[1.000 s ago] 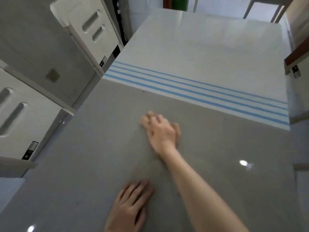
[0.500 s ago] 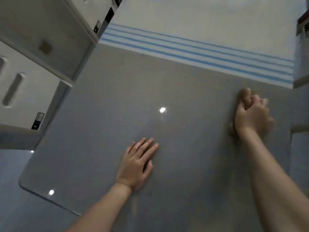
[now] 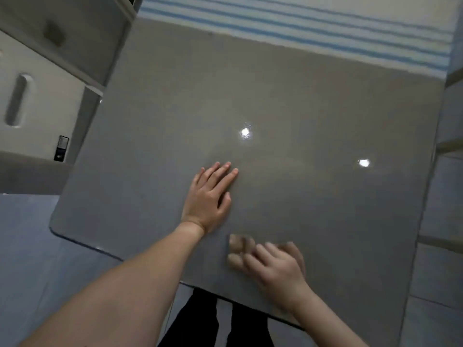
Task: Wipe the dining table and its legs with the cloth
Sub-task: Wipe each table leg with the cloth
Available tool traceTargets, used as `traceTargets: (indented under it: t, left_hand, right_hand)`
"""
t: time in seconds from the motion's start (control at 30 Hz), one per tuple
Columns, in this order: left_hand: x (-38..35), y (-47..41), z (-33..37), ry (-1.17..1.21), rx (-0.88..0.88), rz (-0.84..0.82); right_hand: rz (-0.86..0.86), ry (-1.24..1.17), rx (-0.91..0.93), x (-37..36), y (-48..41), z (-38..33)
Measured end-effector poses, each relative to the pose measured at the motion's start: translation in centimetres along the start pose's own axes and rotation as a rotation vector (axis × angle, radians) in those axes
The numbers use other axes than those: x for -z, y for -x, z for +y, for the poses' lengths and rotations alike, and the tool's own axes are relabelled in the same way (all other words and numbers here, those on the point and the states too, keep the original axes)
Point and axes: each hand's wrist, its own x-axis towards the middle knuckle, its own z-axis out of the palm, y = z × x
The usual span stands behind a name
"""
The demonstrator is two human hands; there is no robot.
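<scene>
The dining table [image 3: 313, 101] has a glossy grey top with a white, blue-striped band at its far end. My left hand [image 3: 209, 199] lies flat on the grey top, fingers straight and pointing away from me. My right hand [image 3: 275, 267] is blurred, close to the table's near edge, and presses a small greyish-tan cloth [image 3: 236, 249] onto the surface. Part of the cloth sticks out to the left of my fingers; the rest is hidden under the hand. The table legs are out of sight.
White chairs [image 3: 30, 101] with slotted backs stand against the table's left side. Another chair frame [image 3: 451, 151] edges the right side. The floor [image 3: 37, 259] is pale blue-grey tile. My dark-trousered legs [image 3: 200, 324] show below the near edge.
My right hand has swept the cloth from the far right of the grey top back toward the near edge. The left hand stays flat in place. The view has tilted down.
</scene>
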Motion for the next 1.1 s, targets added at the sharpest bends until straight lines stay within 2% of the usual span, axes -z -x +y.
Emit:
traceTargets:
  t: [0.17,0.23,0.33,0.43,0.5,0.57,0.6,0.63,0.67,0.77,0.83,0.97,1.1]
  left_hand:
    - [-0.2,0.0,-0.1,-0.027,-0.015,0.016]
    - [-0.1,0.1,-0.1,-0.029,-0.017,0.014]
    - [0.0,0.1,-0.1,-0.027,-0.034,-0.001]
    - [0.0,0.1,-0.3,-0.007,-0.035,-0.004]
    - [-0.1,0.2,-0.3,0.001,-0.026,-0.004]
    - [-0.1,0.2,-0.2,0.004,-0.025,-0.013]
    - [-0.1,0.2,-0.2,0.009,-0.031,-0.019]
    - [-0.2,0.3,-0.2,0.008,-0.039,-0.025]
    - [-0.2,0.3,-0.3,0.003,-0.047,-0.032]
    - [-0.1,0.4,-0.4,0.001,-0.039,-0.062]
    - [0.1,0.5,-0.4,0.0,-0.039,-0.099]
    - [2.1,0.4,-0.8,0.16,-0.09,-0.159]
    - [7.2,1.9,-6.7,0.212,-0.25,-0.046]
  right_hand:
    - [0.239,0.171,-0.68,2.5,-10.3,10.8]
    - [0.276,0.151,-0.81,2.2,-12.1,10.5]
    - [0.263,0.073,-0.701,0.3,-9.3,2.4]
    - [0.127,-0.079,-0.469,-2.4,-3.6,-7.4]
    - [0.072,-0.082,-0.3,-3.3,-1.2,-9.5]
    - [0.034,-0.046,-0.142,-2.7,-0.6,-8.4]
    - [0.04,-0.009,-0.126,-2.3,-0.8,-7.2]
    - [0.075,0.041,-0.193,-1.7,-1.2,-5.6]
    - [0.133,0.099,-0.349,-1.2,-1.8,-3.8]
    - [0.314,0.188,-0.985,-0.2,-5.0,1.8]
    - [0.342,0.208,-1.214,0.0,-7.0,3.2]
    - [0.378,0.237,-1.288,-0.3,-7.9,2.3]
    - [0.354,0.223,-1.284,-0.8,-7.8,0.3]
